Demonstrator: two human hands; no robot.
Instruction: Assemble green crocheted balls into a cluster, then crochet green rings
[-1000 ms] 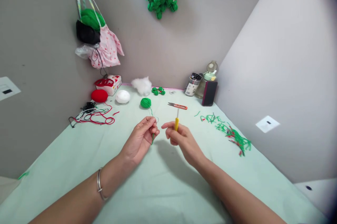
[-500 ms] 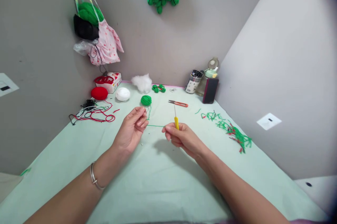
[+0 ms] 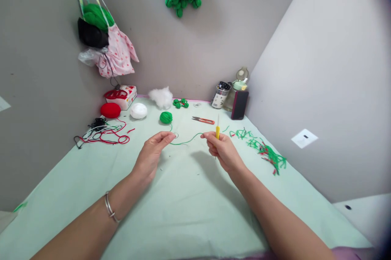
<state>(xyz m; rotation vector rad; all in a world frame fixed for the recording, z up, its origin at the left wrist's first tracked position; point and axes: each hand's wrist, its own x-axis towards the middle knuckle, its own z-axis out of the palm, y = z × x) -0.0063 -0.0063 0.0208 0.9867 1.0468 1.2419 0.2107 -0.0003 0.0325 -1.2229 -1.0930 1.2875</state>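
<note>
My left hand [image 3: 152, 154] pinches a green yarn strand [image 3: 187, 141] between thumb and fingertips above the pale green table cover [image 3: 183, 211]. The strand sags across to my right hand [image 3: 222, 149], which is closed round a yellow-handled crochet hook [image 3: 217, 129] held upright, and also grips the strand's other end. From my left fingertips the yarn runs back to a small green yarn ball [image 3: 165, 117] on the table. A metal bangle sits on my left wrist.
Red-handled snips [image 3: 203, 120] lie behind my hands. Green and red yarn offcuts [image 3: 262, 150] lie at right, tangled red and green threads [image 3: 104, 134] at left. Red ball [image 3: 110, 110], white ball [image 3: 138, 110], stuffing [image 3: 160, 96], jar [image 3: 220, 95] and phone [image 3: 239, 104] line the back wall.
My hands have moved apart, the right one shifting right and farther away. The green strand between them has lengthened and now hangs in a slack curve.
</note>
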